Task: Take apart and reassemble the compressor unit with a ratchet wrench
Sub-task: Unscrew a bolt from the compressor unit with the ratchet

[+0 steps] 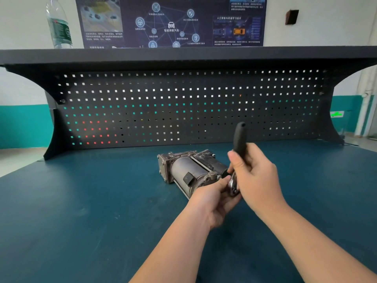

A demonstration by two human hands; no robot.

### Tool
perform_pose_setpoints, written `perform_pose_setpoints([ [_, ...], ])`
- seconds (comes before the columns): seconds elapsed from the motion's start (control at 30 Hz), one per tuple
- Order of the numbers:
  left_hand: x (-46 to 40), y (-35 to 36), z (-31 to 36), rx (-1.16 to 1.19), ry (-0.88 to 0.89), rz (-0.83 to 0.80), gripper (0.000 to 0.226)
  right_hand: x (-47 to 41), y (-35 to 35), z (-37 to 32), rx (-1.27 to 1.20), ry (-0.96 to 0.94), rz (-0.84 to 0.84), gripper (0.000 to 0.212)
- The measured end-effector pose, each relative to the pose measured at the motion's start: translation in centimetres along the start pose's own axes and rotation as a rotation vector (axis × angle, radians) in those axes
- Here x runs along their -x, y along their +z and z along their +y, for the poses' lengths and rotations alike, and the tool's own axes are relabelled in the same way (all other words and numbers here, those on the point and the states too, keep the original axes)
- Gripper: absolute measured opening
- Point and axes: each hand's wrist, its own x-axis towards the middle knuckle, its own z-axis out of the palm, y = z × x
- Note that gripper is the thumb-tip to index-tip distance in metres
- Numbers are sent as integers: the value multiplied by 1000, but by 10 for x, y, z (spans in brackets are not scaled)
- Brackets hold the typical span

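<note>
A worn grey metal compressor unit lies on its side on the dark teal bench top, its cylinder pointing toward me. My right hand grips the black handle of a ratchet wrench, handle pointing up and away. The chrome ratchet head sits low at the compressor's near end. My left hand pinches at the ratchet head with its fingertips, right beside the compressor's end fitting. What is under those fingertips is hidden.
A black pegboard back panel rises behind the bench under a dark shelf. A plastic water bottle stands on the shelf at the left. A dark poster hangs on the wall.
</note>
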Motion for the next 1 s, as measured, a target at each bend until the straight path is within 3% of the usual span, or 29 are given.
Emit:
perform_pose_setpoints([
  [0.1, 0, -1, 0, -14, 1, 8, 10, 1, 3, 1, 24, 68, 68, 17],
  [0.17, 0, 1, 0, 2, 9, 4, 11, -7, 1, 9, -128, 323, 202, 22],
  [0.27, -1, 2, -2, 6, 17, 1, 13, -15, -6, 24, -588, 856, 338, 30],
  [0.33, -1, 2, -2, -4, 14, 2, 14, -14, -6, 29, -772, 998, 360, 32],
  [0.4, -2, 2, -2, -2, -1, 6, 15, -14, -5, 26, -684, 825, 325, 30],
  [0.53, -1, 0, -1, -26, -11, 11, 13, -2, -2, 4, 9, -1, -24, 15],
  [0.6, 0, -2, 0, -69, -3, 4, 17, 5, 4, 1, 182, -178, -146, 8],
  [0.7, 0, -2, 1, -48, 10, 4, 12, 4, 9, 3, 116, -46, 37, 14],
  [0.77, 0, 0, 0, -17, 13, 6, 12, -5, 5, 11, -89, 253, 213, 21],
  [0.83, -1, 1, -2, -7, 16, 2, 17, -12, -1, 20, -452, 641, 343, 25],
  [0.9, -1, 1, -3, -12, 18, 0, 17, -13, -3, 28, -719, 870, 411, 24],
  [0.93, -1, 1, -3, -9, 15, 2, 16, -12, -3, 28, -733, 863, 407, 21],
  [1.0, -2, 1, -2, 13, 9, 9, 14, -10, -2, 23, -580, 612, 319, 13],
])
